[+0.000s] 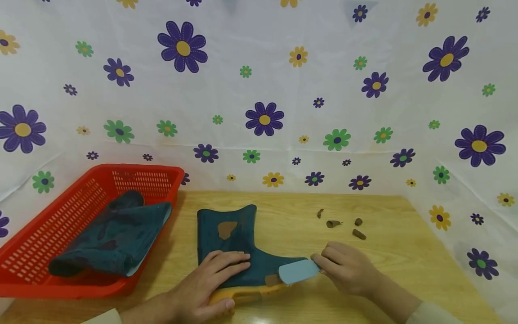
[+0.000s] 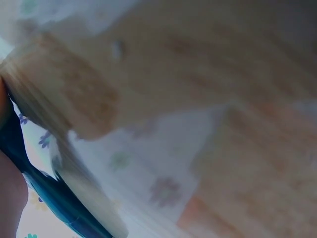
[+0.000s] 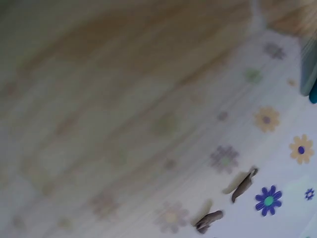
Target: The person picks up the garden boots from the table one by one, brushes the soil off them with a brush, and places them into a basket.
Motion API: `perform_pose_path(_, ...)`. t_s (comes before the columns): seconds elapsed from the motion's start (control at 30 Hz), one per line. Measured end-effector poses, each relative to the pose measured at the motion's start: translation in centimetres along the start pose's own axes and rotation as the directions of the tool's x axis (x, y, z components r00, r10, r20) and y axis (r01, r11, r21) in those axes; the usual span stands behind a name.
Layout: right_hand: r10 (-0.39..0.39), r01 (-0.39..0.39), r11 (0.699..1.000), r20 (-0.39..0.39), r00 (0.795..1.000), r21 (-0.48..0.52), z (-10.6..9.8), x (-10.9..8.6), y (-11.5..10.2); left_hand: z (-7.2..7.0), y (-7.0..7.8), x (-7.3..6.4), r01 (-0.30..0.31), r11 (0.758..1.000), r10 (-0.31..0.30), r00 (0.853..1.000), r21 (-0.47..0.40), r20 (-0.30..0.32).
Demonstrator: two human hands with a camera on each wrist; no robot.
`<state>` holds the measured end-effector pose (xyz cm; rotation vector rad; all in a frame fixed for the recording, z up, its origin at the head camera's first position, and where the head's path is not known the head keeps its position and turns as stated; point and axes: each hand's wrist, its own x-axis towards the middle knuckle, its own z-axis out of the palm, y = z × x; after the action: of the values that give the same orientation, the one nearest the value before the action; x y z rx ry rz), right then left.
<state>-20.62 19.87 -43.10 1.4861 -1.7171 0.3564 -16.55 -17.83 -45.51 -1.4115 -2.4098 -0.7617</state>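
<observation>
A dark teal rubber boot (image 1: 238, 229) lies on its side on the wooden table (image 1: 388, 252), toe to the right, yellow sole towards me. Brown mud-like patches show on its shaft and near the toe. My left hand (image 1: 210, 283) holds it at the heel, fingers across the side and thumb along the sole. Between that hand's fingers and thumb the boot shows in the left wrist view too. A light-blue flat-bladed scraper (image 1: 298, 271) is pinched in my right hand (image 1: 348, 272). Its blade overlaps the toe, beside the lower brown patch.
On the left stands a red plastic basket (image 1: 48, 211) with a second teal boot (image 1: 113, 238) lying in it. Several small brown clumps (image 1: 333, 223) lie at the back right of the table. A flower-patterned white sheet (image 1: 226, 94) hangs behind and at both sides.
</observation>
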Motion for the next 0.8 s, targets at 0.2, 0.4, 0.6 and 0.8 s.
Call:
perform_pose_path(0.2, 0.008, -0.008, 1.000, 0.017, 1.000, 0.002, 0.1, 0.6, -0.2, 0.1, 0.1, 0.2, -0.027, 1.000, 0.027, 1.000, 0.002, -0.010)
perform_pose_path(0.4, 0.016, -0.016, 0.999, -0.007, 1.000, -0.028, -0.8, 1.0, 0.5, 0.1, 0.0, 0.3, -0.024, 1.000, 0.024, 1.000, -0.003, -0.009)
perform_pose_path(0.6, -0.062, 0.063, 0.997, 0.035, 0.997, -0.043, -0.6, 3.4, -0.6, 0.0, 0.0, 0.2, 0.010, 1.000, -0.010, 1.000, -0.004, 0.020)
perform_pose_path(0.8, -0.089, 0.093, 0.994, 0.084, 0.993, -0.052, 0.2, 5.9, -2.1, -0.2, -0.1, 0.1, 0.044, 0.999, -0.044, 0.998, 0.000, 0.035)
